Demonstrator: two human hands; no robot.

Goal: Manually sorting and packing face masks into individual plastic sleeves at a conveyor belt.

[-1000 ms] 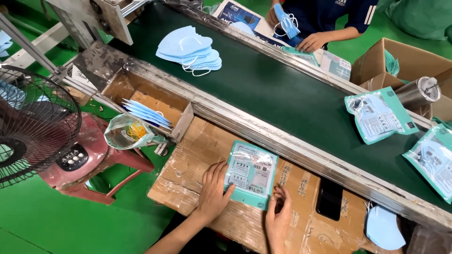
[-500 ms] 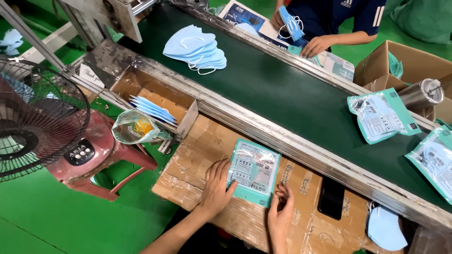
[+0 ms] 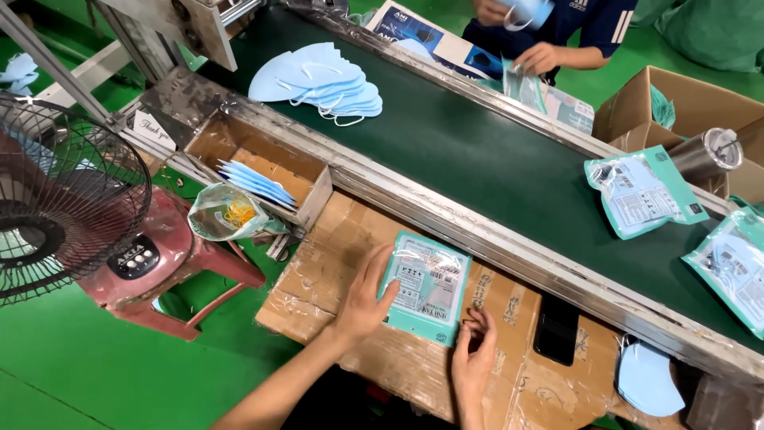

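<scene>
A teal and white packet of face masks (image 3: 426, 288) lies flat on a cardboard-covered work surface (image 3: 334, 247) in front of me. My left hand (image 3: 364, 296) rests on the cardboard with fingers spread, touching the packet's left edge. My right hand (image 3: 474, 357) sits at the packet's lower right corner, fingers curled against that corner. Neither hand lifts the packet. A pile of light blue masks (image 3: 318, 80) lies on the dark green conveyor belt (image 3: 477, 151) at the upper left.
Two more sealed packets (image 3: 641, 189) lie on the belt at the right. A cardboard tray holds blue masks (image 3: 259, 181). A fan (image 3: 64, 215) and a red stool (image 3: 171, 271) stand left. A black phone (image 3: 555, 336) lies right of my hands. Another person (image 3: 549, 40) works across the belt.
My view has shifted slightly. Both hands have stayed at the packet's edges, and the packet has kept its place on the cardboard.
</scene>
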